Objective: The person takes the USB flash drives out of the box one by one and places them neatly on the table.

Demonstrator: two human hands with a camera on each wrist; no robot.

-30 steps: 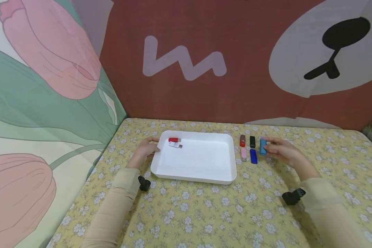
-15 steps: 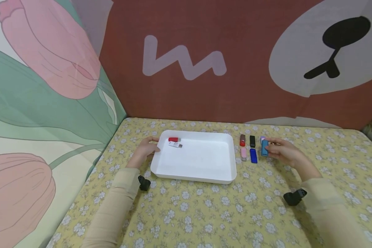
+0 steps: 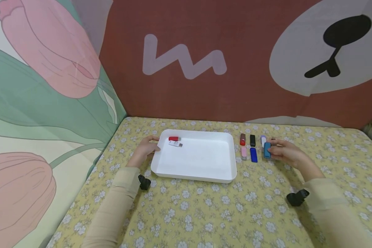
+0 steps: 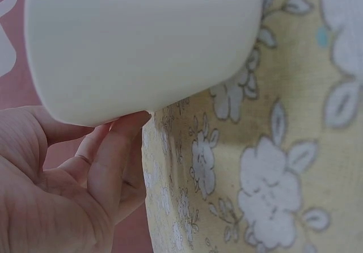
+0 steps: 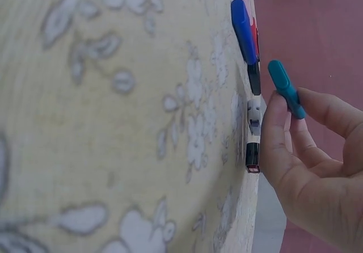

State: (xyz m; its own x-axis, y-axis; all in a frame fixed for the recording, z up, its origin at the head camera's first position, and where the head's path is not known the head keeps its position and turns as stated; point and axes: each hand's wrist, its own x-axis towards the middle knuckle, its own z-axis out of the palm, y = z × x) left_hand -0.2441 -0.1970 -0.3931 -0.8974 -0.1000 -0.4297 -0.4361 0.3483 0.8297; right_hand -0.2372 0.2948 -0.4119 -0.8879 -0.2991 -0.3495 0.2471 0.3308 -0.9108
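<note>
My left hand (image 3: 145, 150) grips the left end of a shallow white tray (image 3: 193, 175), with fingertips at its edge in the left wrist view. A red USB flash drive (image 3: 173, 138) and a white USB flash drive (image 3: 174, 143) lie inside, near the tray's upper left corner. Over on the right, my right hand (image 3: 286, 153) pinches a teal USB flash drive (image 5: 286, 88) between thumb and fingers, held up off the cloth in the right wrist view. Just behind it lies a purple and white flash drive (image 3: 263, 140), partly covered.
Between tray and right hand lie a dark red drive (image 3: 243, 139), a black drive (image 3: 252, 140), a pink drive (image 3: 243, 153) and a blue drive (image 3: 254, 155). Another black drive (image 5: 253, 156) lies by the right fingers. A yellow floral cloth (image 3: 186, 213) covers the table; a printed curtain rises behind.
My right hand has shifted slightly right and toward me with the teal flash drive, uncovering more of the purple and white one. My left hand keeps its hold on the tray.
</note>
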